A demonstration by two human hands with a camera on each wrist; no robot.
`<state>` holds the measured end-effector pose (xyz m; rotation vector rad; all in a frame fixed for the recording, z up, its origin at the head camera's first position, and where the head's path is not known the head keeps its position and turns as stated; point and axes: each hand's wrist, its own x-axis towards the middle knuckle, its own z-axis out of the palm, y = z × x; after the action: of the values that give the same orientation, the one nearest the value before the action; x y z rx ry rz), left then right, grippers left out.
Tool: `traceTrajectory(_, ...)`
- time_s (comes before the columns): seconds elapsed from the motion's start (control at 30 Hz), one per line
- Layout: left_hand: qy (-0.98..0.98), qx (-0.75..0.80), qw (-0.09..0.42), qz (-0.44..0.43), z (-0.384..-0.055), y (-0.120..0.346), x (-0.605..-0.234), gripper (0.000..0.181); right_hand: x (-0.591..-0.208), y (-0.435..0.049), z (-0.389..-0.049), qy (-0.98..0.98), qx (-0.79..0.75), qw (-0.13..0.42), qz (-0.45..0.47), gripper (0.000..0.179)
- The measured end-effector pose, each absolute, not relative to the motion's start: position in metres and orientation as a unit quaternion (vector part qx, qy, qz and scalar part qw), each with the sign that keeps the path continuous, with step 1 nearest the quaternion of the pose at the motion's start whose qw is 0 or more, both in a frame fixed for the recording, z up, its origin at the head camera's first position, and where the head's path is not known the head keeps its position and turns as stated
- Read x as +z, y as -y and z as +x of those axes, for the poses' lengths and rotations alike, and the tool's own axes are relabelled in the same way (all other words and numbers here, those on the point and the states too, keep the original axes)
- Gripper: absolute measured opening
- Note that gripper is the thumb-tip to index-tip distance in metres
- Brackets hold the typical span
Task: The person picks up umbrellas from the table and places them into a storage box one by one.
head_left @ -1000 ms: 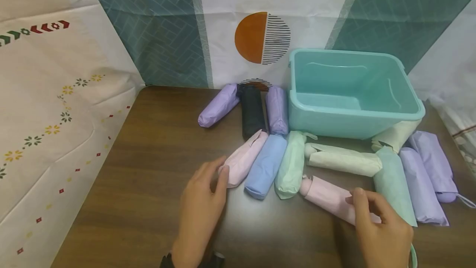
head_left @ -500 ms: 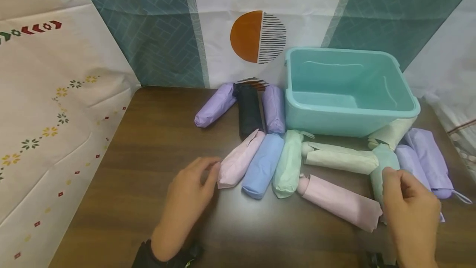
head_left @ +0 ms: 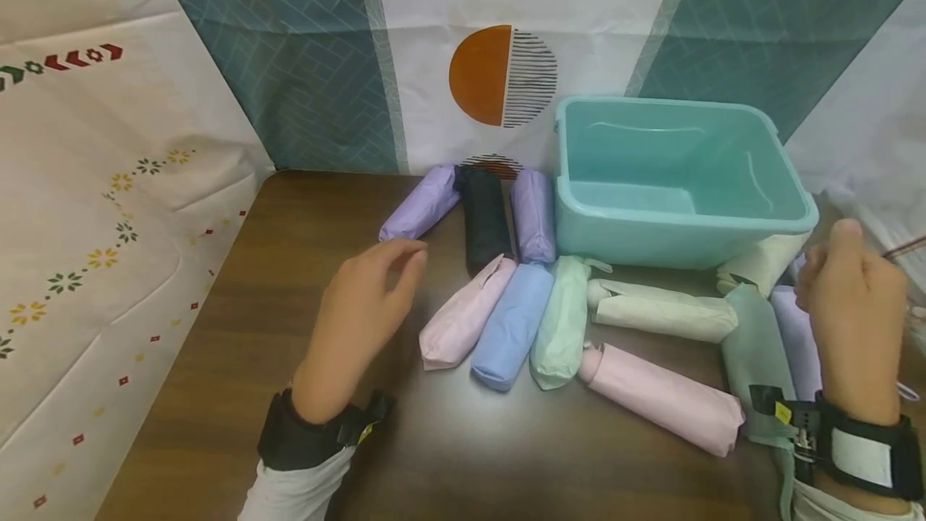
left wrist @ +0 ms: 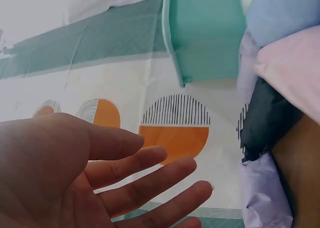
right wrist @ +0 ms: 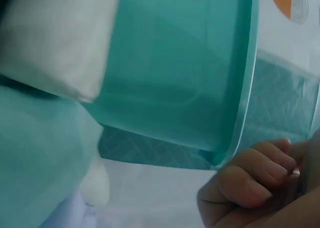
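Observation:
My left hand (head_left: 362,316) hovers over the table left of the pale pink folded umbrella (head_left: 466,316), holding nothing. In the left wrist view its fingers are loosely spread. My right hand (head_left: 854,288) is raised at the right, over the lavender umbrellas (head_left: 794,336) and beside the turquoise bin (head_left: 687,244). The right wrist view shows its fingers (right wrist: 257,170) curled in, with nothing visible in them. Between the hands lie a blue umbrella (head_left: 512,328), a mint umbrella (head_left: 563,324), a cream umbrella (head_left: 665,312) and another pink umbrella (head_left: 665,400).
At the back, a black umbrella (head_left: 486,219) lies between two purple umbrellas (head_left: 534,215). A green umbrella (head_left: 755,352) lies partly under the right wrist strap. Another cream umbrella (head_left: 767,260) rests against the bin's front right corner. Patterned cloth (head_left: 325,63) hangs behind the table.
My right hand has left the front pink umbrella and moved right and up toward the bin's right side. My left hand has drawn away from the other pink umbrella, up and slightly left.

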<state>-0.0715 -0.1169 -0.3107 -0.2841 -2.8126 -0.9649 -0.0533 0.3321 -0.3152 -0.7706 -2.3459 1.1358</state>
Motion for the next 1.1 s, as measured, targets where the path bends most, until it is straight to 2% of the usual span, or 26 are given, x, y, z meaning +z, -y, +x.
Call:
traceTrajectory(0.13,0.937,-0.327,0.085,-0.092,-0.091,0.119,-0.312,0.028,-0.311,-0.344,-0.067,0.831,0.445,0.162,-0.291,0.06)
traceTrajectory(0.33,0.94,-0.328,0.059,-0.075,-0.128,0.123,-0.323,0.029,-0.314,-0.355,-0.077,0.747,0.567,0.159,-0.31,0.056)
traceTrajectory(0.53,0.941,-0.327,0.052,-0.061,-0.157,0.132,-0.342,0.031,-0.321,-0.356,-0.082,0.786,0.522,0.125,-0.307,0.057)
traceTrajectory(0.83,0.936,-0.347,0.027,-0.057,-0.177,0.138,-0.363,0.036,-0.322,-0.361,-0.092,0.818,0.465,0.083,-0.33,0.061)
traceTrajectory(1.1,0.937,-0.345,0.024,-0.057,-0.19,0.139,-0.379,0.041,-0.321,-0.365,-0.099,0.784,0.533,0.1,-0.304,0.051)
